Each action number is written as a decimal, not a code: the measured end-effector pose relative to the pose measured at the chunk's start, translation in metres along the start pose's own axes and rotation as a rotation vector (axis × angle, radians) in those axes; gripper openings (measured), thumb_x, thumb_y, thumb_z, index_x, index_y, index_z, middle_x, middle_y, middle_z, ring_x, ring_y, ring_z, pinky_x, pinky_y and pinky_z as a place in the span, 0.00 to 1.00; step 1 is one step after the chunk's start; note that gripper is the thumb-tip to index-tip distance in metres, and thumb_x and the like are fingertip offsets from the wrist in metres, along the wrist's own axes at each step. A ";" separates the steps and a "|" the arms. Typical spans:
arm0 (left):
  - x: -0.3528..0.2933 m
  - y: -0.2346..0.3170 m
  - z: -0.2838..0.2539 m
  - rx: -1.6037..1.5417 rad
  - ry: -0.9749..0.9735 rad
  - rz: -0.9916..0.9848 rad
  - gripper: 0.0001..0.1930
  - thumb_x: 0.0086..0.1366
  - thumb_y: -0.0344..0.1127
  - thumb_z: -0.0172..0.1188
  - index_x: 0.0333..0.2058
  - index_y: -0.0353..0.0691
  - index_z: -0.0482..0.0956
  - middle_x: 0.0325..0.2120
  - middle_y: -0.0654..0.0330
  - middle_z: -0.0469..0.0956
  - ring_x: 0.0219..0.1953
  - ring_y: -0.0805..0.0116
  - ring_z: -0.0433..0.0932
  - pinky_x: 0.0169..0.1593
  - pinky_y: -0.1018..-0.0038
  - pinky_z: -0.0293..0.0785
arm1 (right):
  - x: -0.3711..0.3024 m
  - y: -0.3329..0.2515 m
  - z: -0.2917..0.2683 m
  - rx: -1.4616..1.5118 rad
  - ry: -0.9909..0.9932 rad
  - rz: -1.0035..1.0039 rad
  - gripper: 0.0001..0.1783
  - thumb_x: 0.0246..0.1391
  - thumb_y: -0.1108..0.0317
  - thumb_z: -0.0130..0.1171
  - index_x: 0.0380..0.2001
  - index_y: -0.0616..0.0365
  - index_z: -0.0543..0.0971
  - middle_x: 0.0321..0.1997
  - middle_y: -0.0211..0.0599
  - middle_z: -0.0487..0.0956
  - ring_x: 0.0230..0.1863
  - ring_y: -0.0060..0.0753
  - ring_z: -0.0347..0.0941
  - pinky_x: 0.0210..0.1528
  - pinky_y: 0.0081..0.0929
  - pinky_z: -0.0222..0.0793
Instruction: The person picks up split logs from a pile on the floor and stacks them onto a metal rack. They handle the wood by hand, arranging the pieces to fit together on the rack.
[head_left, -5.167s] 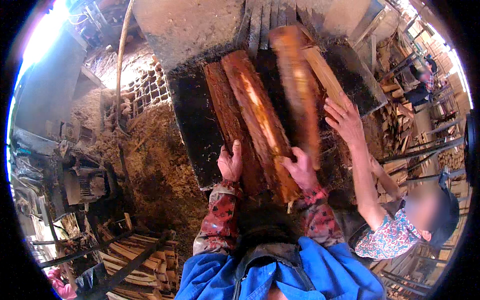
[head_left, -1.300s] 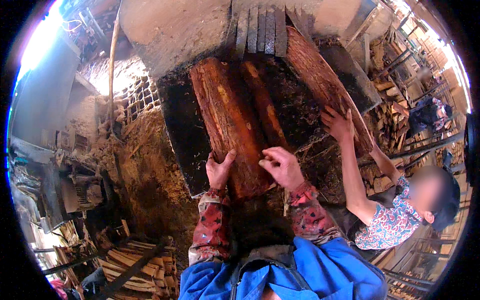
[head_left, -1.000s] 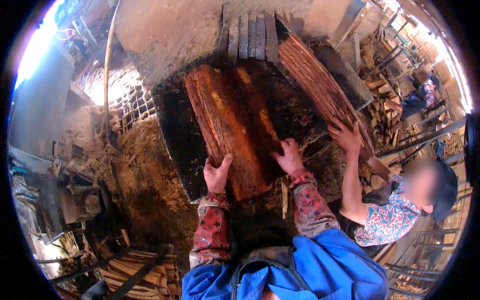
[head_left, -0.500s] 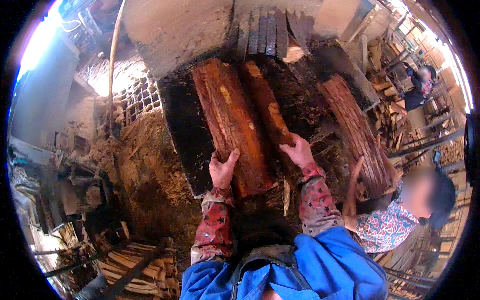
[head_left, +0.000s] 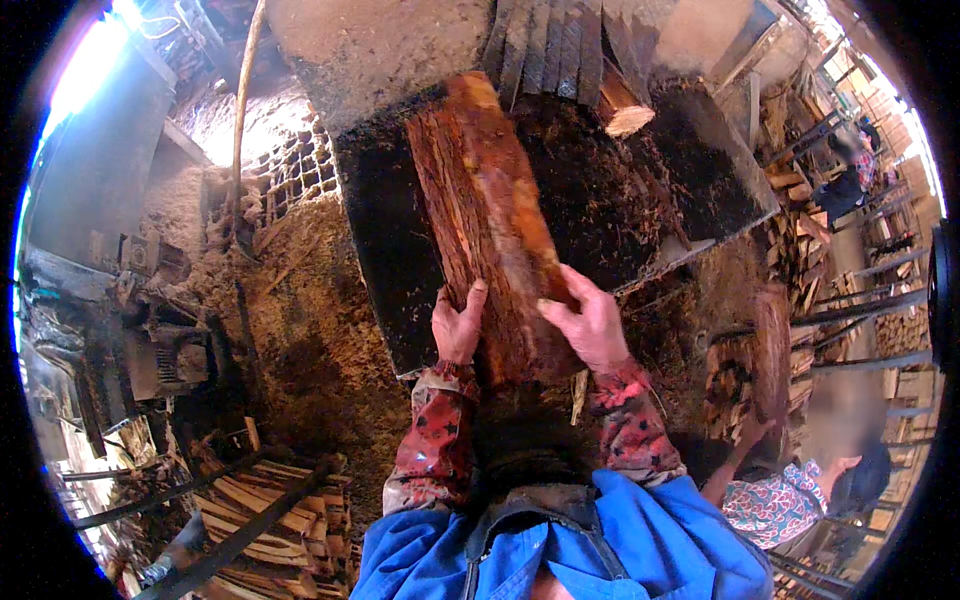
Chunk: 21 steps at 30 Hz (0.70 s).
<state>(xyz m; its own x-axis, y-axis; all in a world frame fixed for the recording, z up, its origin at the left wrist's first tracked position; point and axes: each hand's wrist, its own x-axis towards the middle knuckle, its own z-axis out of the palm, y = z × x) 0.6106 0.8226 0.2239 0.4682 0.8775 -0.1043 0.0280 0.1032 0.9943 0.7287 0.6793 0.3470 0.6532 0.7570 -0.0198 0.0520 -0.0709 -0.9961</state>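
Observation:
Two long reddish-brown wood slabs lie side by side and touching on the dark metal table (head_left: 380, 260), running away from me. The left bark-covered slab (head_left: 447, 205) has rough, furrowed bark along its length. Against it rests the more orange right slab (head_left: 515, 190). My left hand (head_left: 458, 325) is closed on the left slab's outer edge near its close end, thumb on top. Closed on the outer edge of the right slab is my right hand (head_left: 588, 322), its thumb over the top. The slabs' undersides and most of my fingertips are hidden.
Dark slats (head_left: 548, 50) and a cut wood block (head_left: 627, 112) sit beyond the table. At right, a co-worker in a patterned sleeve (head_left: 775, 505) holds a bark slab (head_left: 772, 350). Split wood (head_left: 265, 520) is stacked lower left; machinery (head_left: 170, 365) stands left.
The right slab has come leftward against the left one, and my right hand moved with it. The co-worker's slab has left the table, moving right and toward me.

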 end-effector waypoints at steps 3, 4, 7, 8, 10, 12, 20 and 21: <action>0.019 0.003 0.007 -0.013 0.008 0.038 0.29 0.63 0.51 0.60 0.48 0.27 0.73 0.43 0.51 0.79 0.45 0.63 0.77 0.51 0.69 0.70 | 0.028 0.040 0.019 -0.424 0.023 -0.273 0.29 0.47 0.67 0.66 0.52 0.67 0.72 0.48 0.49 0.77 0.49 0.44 0.75 0.53 0.31 0.69; 0.024 -0.005 0.007 -0.046 0.013 0.053 0.28 0.64 0.51 0.59 0.49 0.27 0.73 0.43 0.51 0.79 0.46 0.62 0.76 0.51 0.69 0.70 | 0.037 0.049 0.026 -0.530 0.031 -0.314 0.28 0.45 0.67 0.66 0.50 0.67 0.73 0.46 0.49 0.76 0.48 0.48 0.73 0.51 0.35 0.69; 0.021 -0.002 0.001 -0.012 -0.012 0.036 0.28 0.65 0.50 0.58 0.50 0.27 0.72 0.45 0.51 0.77 0.48 0.63 0.75 0.53 0.70 0.68 | 0.037 0.055 0.039 -0.660 0.081 -0.404 0.25 0.44 0.72 0.65 0.47 0.67 0.74 0.42 0.46 0.73 0.44 0.49 0.70 0.48 0.37 0.68; 0.020 0.000 0.000 -0.019 -0.013 0.038 0.28 0.65 0.50 0.58 0.50 0.27 0.72 0.46 0.51 0.77 0.48 0.63 0.74 0.53 0.70 0.68 | 0.036 0.052 0.041 -0.672 0.084 -0.401 0.24 0.44 0.72 0.65 0.47 0.67 0.74 0.43 0.46 0.72 0.45 0.49 0.70 0.48 0.37 0.68; 0.013 0.015 0.002 -0.060 -0.024 0.018 0.28 0.65 0.49 0.60 0.51 0.28 0.71 0.46 0.52 0.77 0.48 0.64 0.74 0.53 0.71 0.68 | 0.033 0.049 0.044 -0.676 0.080 -0.414 0.24 0.45 0.72 0.63 0.48 0.66 0.73 0.44 0.46 0.72 0.47 0.50 0.67 0.51 0.39 0.65; 0.011 0.020 0.004 -0.093 -0.045 0.029 0.28 0.64 0.49 0.61 0.51 0.28 0.71 0.45 0.52 0.77 0.47 0.65 0.74 0.53 0.71 0.68 | 0.030 0.045 0.045 -0.728 0.073 -0.418 0.25 0.45 0.71 0.63 0.48 0.66 0.73 0.44 0.46 0.71 0.48 0.51 0.66 0.51 0.40 0.65; 0.003 0.017 0.000 -0.034 -0.068 -0.032 0.32 0.58 0.51 0.67 0.50 0.29 0.71 0.44 0.54 0.77 0.45 0.66 0.75 0.51 0.71 0.70 | 0.018 0.054 0.042 -0.701 0.056 -0.414 0.25 0.47 0.68 0.63 0.50 0.65 0.73 0.45 0.45 0.69 0.49 0.49 0.64 0.51 0.40 0.64; 0.001 0.014 0.000 -0.024 -0.067 -0.051 0.33 0.57 0.51 0.67 0.50 0.29 0.71 0.44 0.54 0.78 0.45 0.66 0.75 0.51 0.71 0.70 | 0.014 0.054 0.041 -0.678 0.064 -0.415 0.25 0.47 0.67 0.63 0.49 0.65 0.74 0.45 0.45 0.69 0.48 0.49 0.64 0.51 0.40 0.64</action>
<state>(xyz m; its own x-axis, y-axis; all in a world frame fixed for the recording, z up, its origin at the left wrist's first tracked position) 0.6115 0.8251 0.2375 0.5244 0.8378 -0.1523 0.0330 0.1588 0.9868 0.7103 0.7126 0.2893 0.5211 0.7708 0.3665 0.7350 -0.1870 -0.6517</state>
